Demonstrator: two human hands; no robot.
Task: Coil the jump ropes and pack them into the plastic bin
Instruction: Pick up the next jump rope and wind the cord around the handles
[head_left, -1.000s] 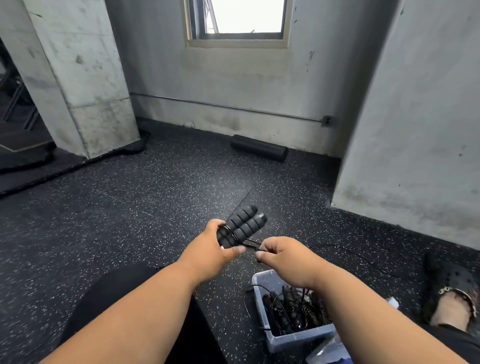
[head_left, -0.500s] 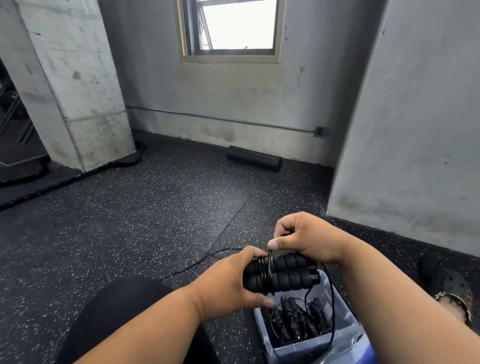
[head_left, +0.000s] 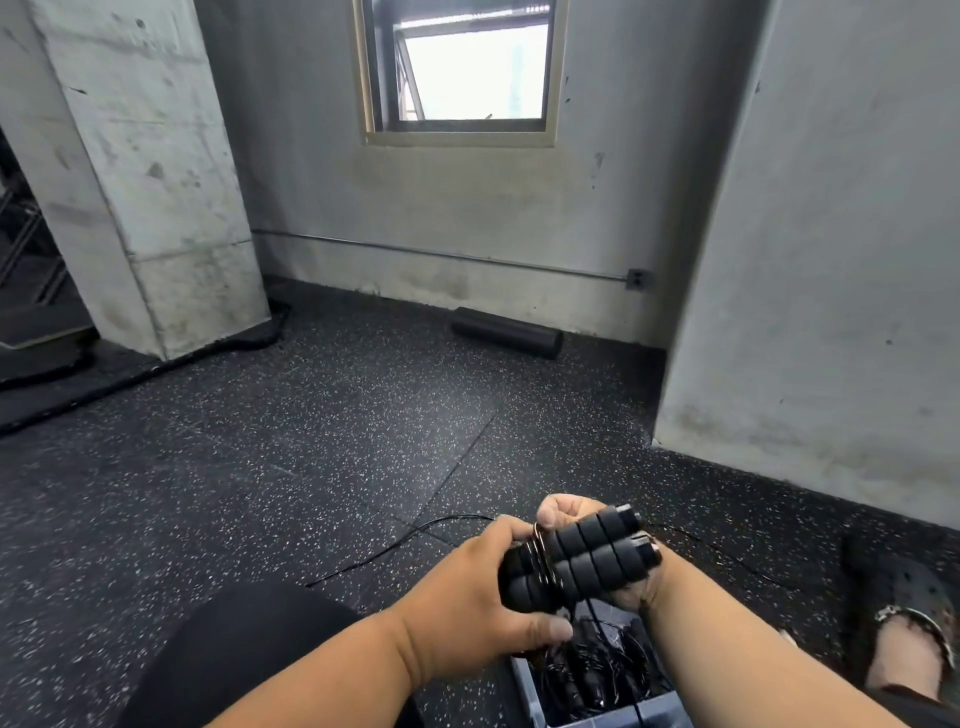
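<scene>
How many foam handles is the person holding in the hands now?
2. The upper foam handle and the lower foam handle lie side by side, gripped by the left hand and right hand. More handles may lie in the bin.

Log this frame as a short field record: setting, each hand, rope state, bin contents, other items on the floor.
setting: speckled dark rubber floor, concrete walls, window
left hand: grips the two foam handles held side by side
right hand: behind the handles, fingers curled at the cord wraps; grip partly hidden
jump rope cord: partly wound round the handles, loose length trailing on the floor
plastic bin: below the hands, already holds black ropes
other: black foam roller by the far wall; sandalled foot at right
</scene>
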